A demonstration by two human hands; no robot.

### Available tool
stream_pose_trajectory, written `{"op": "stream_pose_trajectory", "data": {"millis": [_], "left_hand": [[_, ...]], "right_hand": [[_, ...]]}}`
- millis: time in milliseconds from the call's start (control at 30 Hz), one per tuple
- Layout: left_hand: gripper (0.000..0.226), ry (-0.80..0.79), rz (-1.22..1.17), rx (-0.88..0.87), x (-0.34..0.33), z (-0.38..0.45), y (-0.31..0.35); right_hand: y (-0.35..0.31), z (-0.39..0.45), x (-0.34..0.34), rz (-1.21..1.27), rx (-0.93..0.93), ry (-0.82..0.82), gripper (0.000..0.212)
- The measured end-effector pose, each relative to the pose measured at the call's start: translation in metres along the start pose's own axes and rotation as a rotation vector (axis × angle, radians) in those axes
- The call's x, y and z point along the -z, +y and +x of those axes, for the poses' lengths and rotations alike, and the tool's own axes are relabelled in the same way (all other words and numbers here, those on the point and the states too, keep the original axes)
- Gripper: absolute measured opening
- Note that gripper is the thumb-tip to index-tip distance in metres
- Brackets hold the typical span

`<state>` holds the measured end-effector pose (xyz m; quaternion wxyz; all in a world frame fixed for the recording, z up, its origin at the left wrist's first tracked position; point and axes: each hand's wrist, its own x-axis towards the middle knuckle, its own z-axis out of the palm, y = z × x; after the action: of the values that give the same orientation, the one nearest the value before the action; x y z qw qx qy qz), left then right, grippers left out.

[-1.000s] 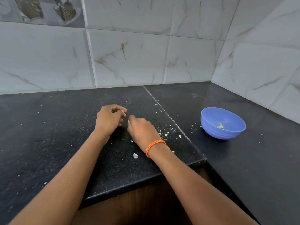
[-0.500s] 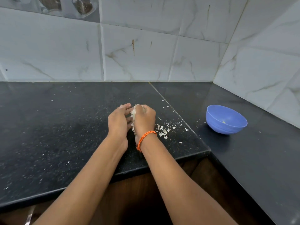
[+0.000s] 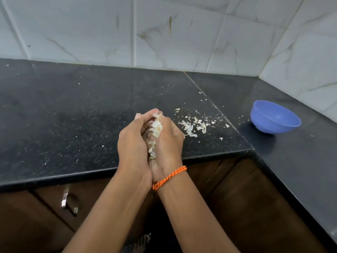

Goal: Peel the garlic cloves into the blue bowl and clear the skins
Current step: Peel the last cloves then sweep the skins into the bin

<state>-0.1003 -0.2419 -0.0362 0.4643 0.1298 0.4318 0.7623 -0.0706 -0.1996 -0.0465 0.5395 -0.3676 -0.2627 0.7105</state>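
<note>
Head view, nearest first: two bare forearms rise from the bottom edge, the right one wearing a braided orange wrist cord (image 3: 169,178). In front of the dark wooden cabinet doors (image 3: 45,212), with a metal handle (image 3: 68,202) on one, the left hand (image 3: 132,143) and right hand (image 3: 168,141) are cupped against each other at the counter's front edge. Their fingers are curled inward and pressed together, enclosing a wad of pale, papery garlic skins (image 3: 156,131) that shows along the seam between the palms.

Beyond the hands lies the black speckled stone countertop (image 3: 73,115). A loose scatter of skin flakes (image 3: 194,125) sits just beside the right hand, with finer crumbs spread across the slab and near the joint line.

Farther right, well apart from the hands, the round blue plastic bowl (image 3: 275,116) stands upright on the adjoining counter section. Its contents cannot be seen from this angle. White marbled wall tiles (image 3: 173,33) close the scene.

Assessment: no unpeeled cloves are visible, so peeling appears complete. Clearing is in progress: the main wad of skins is gathered, but the flakes and crumbs on the slab are not yet collected, and the held skins are not yet discarded.
</note>
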Motion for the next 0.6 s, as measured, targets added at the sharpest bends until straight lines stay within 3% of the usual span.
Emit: {"op": "stream_pose_trajectory", "data": {"millis": [300, 600], "left_hand": [[0.036, 0.114, -0.101, -0.053, 0.073, -0.055, -0.005], [0.036, 0.238, -0.077, -0.112, 0.148, -0.090, -0.023]], "right_hand": [[0.056, -0.068, 0.009, -0.023, -0.143, -0.133, 0.020], [0.115, -0.117, 0.025, -0.239, -0.185, -0.252, 0.025]]}}
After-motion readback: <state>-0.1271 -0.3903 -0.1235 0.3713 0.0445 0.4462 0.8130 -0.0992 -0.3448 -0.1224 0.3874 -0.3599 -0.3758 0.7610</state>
